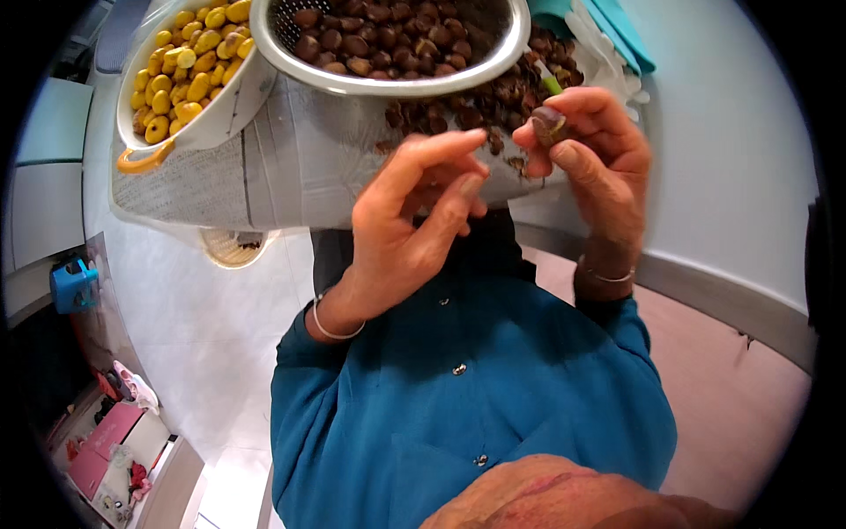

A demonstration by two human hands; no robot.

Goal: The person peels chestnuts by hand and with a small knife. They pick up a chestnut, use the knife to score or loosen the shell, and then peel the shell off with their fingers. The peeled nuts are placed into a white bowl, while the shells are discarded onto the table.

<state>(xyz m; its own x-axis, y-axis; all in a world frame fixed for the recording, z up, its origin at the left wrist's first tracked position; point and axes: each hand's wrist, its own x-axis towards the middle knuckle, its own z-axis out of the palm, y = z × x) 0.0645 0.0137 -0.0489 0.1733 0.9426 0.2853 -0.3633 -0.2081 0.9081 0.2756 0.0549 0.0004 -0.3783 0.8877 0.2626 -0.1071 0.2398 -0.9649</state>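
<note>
In my right hand (605, 149) a brown chestnut (549, 125) is pinched between thumb and fingers, a yellowish patch showing on its side. Just above the index finger a slim green-and-white tool (548, 78), perhaps a small knife, sticks out; whether this hand holds it cannot be told. My left hand (423, 205) hovers to the left over the table's near edge, fingers curved and apart, nothing visible in it. Brown chestnut shells (469, 118) lie scattered beyond both hands. A metal colander (390, 84) holds many unpeeled chestnuts (390, 40).
At the left, a white pot (244, 109) with an orange handle holds yellow peeled chestnuts (198, 86). Plastic covers the table (291, 178). A light basket (231, 258) stands on the floor below. White gloves (605, 46) and turquoise items (624, 33) lie by the right wall (727, 152).
</note>
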